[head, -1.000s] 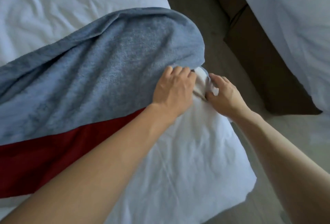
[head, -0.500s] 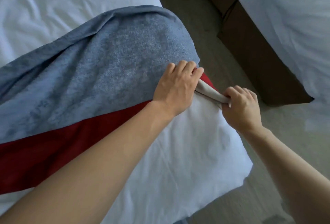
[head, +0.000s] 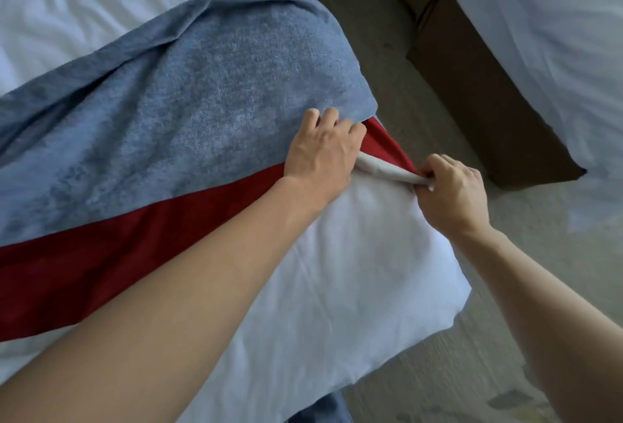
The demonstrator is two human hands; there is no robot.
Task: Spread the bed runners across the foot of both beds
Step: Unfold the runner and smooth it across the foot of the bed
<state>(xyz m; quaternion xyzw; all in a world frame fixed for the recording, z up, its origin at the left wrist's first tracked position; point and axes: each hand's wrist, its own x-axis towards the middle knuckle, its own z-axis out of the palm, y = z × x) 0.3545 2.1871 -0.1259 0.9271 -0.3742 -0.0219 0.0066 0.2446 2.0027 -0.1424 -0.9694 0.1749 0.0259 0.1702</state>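
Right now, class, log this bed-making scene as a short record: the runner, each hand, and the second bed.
runner: blue and red bed runner lying across the white duvet
left hand: pressing on the runner's end
right hand: pinching a white fabric strip at the bed edge
second bed: upper right, no runner visible

Your left arm reaches in from the lower left, bare and nearly straight, the forearm filling much of the frame. Your left hand lies palm down, wrist level, fingers curled forward and pressing flat; the thumb is tucked out of sight beneath the palm, so you cannot tell if it pinches anything. Your right arm comes in from the lower right, bent more sharply at the wrist. Your right hand is closed into a fist, knuckles up, thumb and fingers clenched tight together at the left side of the fist, just beside your left hand.
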